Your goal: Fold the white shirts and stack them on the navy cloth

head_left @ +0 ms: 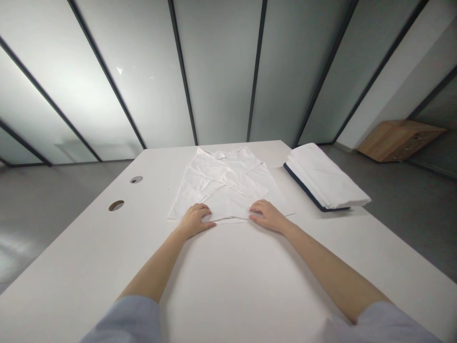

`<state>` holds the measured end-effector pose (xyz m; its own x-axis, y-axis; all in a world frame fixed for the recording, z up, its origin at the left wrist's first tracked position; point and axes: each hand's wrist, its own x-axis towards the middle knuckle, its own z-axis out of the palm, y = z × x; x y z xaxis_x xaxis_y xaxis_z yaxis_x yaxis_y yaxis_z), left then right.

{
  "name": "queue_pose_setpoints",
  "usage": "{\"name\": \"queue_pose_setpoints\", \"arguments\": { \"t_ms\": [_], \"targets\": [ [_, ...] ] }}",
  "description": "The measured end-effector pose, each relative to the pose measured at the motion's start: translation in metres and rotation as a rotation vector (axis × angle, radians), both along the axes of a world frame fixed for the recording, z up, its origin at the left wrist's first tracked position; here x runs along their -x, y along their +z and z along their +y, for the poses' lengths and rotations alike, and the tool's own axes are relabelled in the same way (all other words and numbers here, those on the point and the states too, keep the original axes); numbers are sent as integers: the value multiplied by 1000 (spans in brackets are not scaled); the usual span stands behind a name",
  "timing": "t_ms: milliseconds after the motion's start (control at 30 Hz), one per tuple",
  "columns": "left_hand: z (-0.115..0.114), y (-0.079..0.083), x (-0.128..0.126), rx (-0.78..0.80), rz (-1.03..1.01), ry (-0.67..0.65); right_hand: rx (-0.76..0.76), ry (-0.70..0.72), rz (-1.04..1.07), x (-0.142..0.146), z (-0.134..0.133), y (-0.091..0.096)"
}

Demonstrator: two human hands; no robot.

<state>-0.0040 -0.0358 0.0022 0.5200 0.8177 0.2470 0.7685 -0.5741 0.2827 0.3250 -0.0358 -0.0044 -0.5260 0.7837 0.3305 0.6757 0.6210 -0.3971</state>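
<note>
A thin white shirt [228,183] lies on the table, collar end away from me, with its sleeves folded across the body. At the near hem, my left hand [196,220] rests on the left part of the cloth, fingers curved and thumb apart. My right hand [266,215] touches the right part of the same hem in a similar pose, with a gap between thumb and fingers. The undersides of both hands are hidden, and I see no cloth pinched in them.
A stack of folded white cloth [321,174] sits on a dark blue folded piece [303,187] at the table's right side. Two round holes [116,205] pierce the white tabletop [228,281] at left. Beyond stand frosted glass panels [217,71] and a wooden cabinet [392,140].
</note>
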Motion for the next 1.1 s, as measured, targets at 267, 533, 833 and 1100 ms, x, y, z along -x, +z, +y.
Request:
{"name": "queue_pose_setpoints", "arguments": {
  "t_ms": [267,533,833,1100],
  "targets": [
    [-6,-3,-10,-54,104,-64,22,53,-45,11,-4,-5],
    [-6,-5,-11,-20,39,-51,-12,27,-75,17,-3,-6],
    [-4,-5,-6,-9,68,-49,3,12,-142,20,-4,0],
    [0,0,-6,17,93,84,-47,-60,-217,26,-3,0]
  ]
}}
